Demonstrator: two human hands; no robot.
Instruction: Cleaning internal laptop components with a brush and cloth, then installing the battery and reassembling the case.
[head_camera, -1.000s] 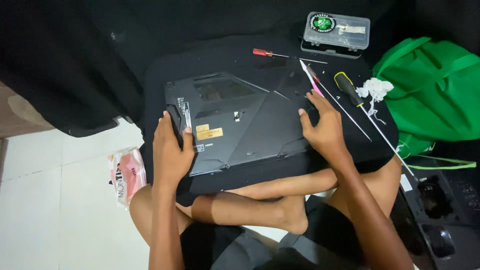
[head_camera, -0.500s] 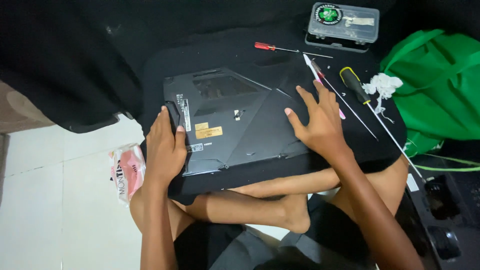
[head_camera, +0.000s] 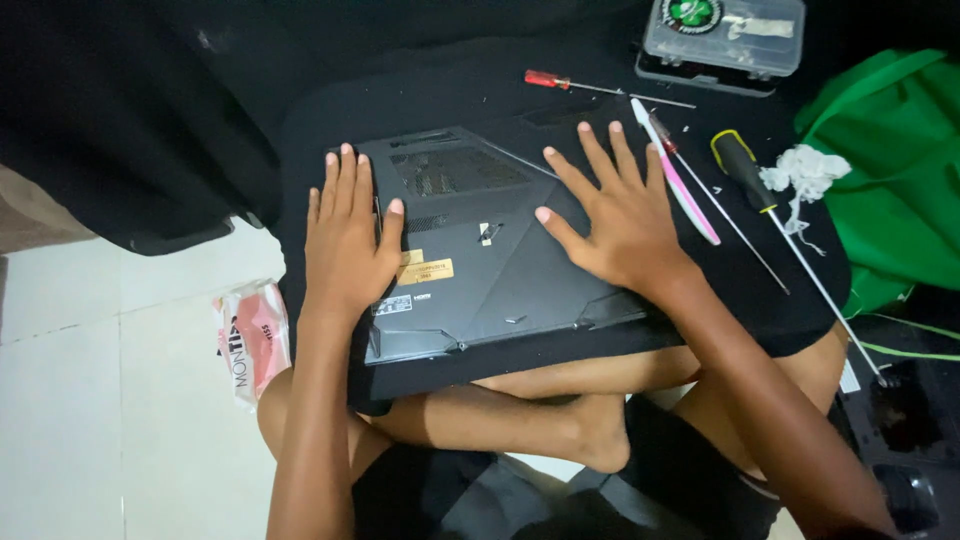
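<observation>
- Two bare hands lie palm-down on an upturned black laptop (head_camera: 480, 250), which rests on a black mat (head_camera: 330, 120) across the person's crossed legs.
- Its long axis runs left to right, slightly skewed, so the far right corner sits higher in the view than the far left one; the vented edge points away from the person and the near edge toward the lap.
- Left hand (head_camera: 345, 235) is flat, fingers straight and close together, thumb out to the right; it presses the laptop's left part and grips nothing.
- Right hand (head_camera: 620, 215) is flat too, fingers fanned wide, covering the laptop's right part near the far right corner; it holds nothing.
- Half a second ago the left hand sat lower on the laptop's left edge and the right hand was at the right edge with fingers less spread; both have since slid farther up onto the base panel.
- Base panel looks matte dark grey, with a mesh vent grille at the far side, angled ridges, a gold label and a small white sticker left of centre.
- Right of the laptop lie a pink-and-white toothbrush (head_camera: 675, 170), a black-and-yellow screwdriver (head_camera: 745, 175) with a long shaft, and a white wad (head_camera: 800, 170).
- Beyond the laptop lie a red-handled screwdriver (head_camera: 560, 82) and a clear compartment box (head_camera: 725, 38).
- Left of the laptop, on the pale tiles, lies a pink-and-white packet (head_camera: 252, 340); far right is green cloth (head_camera: 890, 170).
</observation>
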